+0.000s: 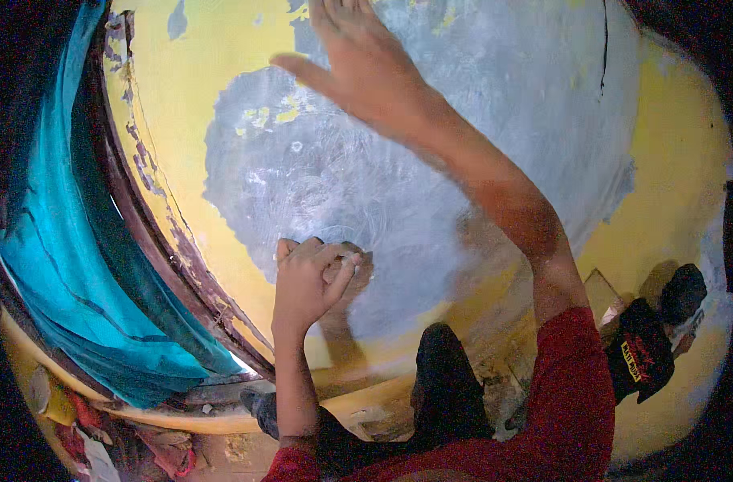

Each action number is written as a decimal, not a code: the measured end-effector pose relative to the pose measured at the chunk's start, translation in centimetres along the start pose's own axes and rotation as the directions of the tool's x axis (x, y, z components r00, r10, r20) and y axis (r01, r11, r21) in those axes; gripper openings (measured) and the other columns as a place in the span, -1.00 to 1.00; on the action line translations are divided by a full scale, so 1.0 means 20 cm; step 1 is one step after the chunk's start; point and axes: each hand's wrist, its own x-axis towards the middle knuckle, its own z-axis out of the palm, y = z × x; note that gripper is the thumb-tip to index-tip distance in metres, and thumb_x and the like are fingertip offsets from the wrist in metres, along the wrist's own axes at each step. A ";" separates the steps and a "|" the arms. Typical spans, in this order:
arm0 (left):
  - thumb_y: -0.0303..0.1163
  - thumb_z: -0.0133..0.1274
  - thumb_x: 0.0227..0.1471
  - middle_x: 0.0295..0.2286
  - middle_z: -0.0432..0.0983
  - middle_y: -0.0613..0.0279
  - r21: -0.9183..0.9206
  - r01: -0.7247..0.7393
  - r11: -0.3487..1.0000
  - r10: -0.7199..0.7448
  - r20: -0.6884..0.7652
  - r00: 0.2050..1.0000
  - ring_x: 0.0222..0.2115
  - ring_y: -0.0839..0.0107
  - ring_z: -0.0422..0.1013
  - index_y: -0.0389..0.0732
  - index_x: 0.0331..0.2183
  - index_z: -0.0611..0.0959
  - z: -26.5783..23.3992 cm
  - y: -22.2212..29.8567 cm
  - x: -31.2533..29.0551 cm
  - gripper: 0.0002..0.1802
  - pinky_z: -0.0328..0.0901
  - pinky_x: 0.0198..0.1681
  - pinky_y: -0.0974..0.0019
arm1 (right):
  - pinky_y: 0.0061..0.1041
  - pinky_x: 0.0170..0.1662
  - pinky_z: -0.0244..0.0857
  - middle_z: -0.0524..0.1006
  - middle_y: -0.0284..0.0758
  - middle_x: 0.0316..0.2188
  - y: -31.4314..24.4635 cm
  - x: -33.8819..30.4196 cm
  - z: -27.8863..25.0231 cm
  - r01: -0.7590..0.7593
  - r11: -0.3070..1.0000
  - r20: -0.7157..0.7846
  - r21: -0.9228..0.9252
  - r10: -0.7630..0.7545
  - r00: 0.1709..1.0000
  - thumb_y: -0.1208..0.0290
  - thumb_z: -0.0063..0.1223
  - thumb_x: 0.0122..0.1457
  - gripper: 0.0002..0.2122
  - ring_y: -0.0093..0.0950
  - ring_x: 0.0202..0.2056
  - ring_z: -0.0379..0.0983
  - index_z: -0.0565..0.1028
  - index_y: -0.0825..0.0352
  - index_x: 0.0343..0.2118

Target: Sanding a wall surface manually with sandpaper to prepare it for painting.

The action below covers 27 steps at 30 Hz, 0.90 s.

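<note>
In front of me is a wall [414,209] with yellow paint and a large grey-blue patch, marked by pale circular scuffs. My left hand [310,277] is by the lower part of that patch, its fingers curled in and thumb near the fingertips. Whatever it may hold is too small or hidden to make out. Higher up, my right hand [362,60] reaches across the grey area with the thumb spread away from the fingers. Its fingertips come close to the upper picture edge, and nothing shows in it.
A teal curtain [85,265] hangs at the left beside a dark frame [141,209] with peeling paint. At the right, a person in a black printed shirt [639,353] is near the wall. Cloths [165,450] lie low at the left.
</note>
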 end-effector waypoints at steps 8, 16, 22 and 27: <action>-0.13 0.18 0.14 -0.54 0.55 0.25 -0.021 -0.030 0.999 0.030 0.008 1.000 -0.46 0.26 0.42 0.04 -0.35 0.78 0.01 0.00 0.01 -0.81 0.08 -0.16 0.14 | -0.09 0.39 0.07 0.33 0.22 0.18 -0.19 -0.17 -0.01 0.041 0.997 0.007 0.071 -0.042 0.999 -0.21 0.06 0.24 -0.13 0.11 0.28 0.21 0.28 0.72 0.16; -0.16 0.17 0.13 -0.53 0.55 0.20 -0.041 -0.012 0.999 0.013 0.026 1.000 -0.44 0.26 0.41 0.02 -0.35 0.78 0.00 0.01 0.00 -0.83 0.09 -0.16 0.14 | -0.05 0.45 -0.08 0.23 0.27 0.29 -0.39 -0.36 -0.05 0.008 0.972 0.217 0.234 -0.060 0.974 -0.18 0.01 0.29 -0.12 0.12 0.38 0.07 0.23 0.72 0.25; -0.17 0.18 0.12 -0.48 0.60 0.16 -0.023 -0.021 1.000 0.022 0.034 0.999 -0.39 0.23 0.47 -0.02 -0.33 0.78 0.02 -0.04 -0.02 -0.81 0.12 -0.10 0.12 | -0.04 0.47 -0.11 0.21 0.23 0.31 -0.51 -0.47 -0.08 0.044 0.969 0.332 0.244 -0.127 0.935 -0.18 0.01 0.27 -0.11 0.09 0.39 0.06 0.18 0.70 0.29; -0.18 0.18 0.12 -0.33 0.67 0.11 -0.045 -0.028 0.999 0.029 0.026 0.999 -0.32 0.16 0.52 -0.10 -0.31 0.77 0.01 -0.04 -0.03 -0.77 0.15 -0.03 0.11 | -0.06 0.47 -0.09 0.21 0.19 0.33 -0.56 -0.56 -0.09 0.054 0.972 0.385 0.226 -0.141 0.912 -0.16 0.05 0.22 -0.09 0.05 0.39 0.07 0.16 0.68 0.30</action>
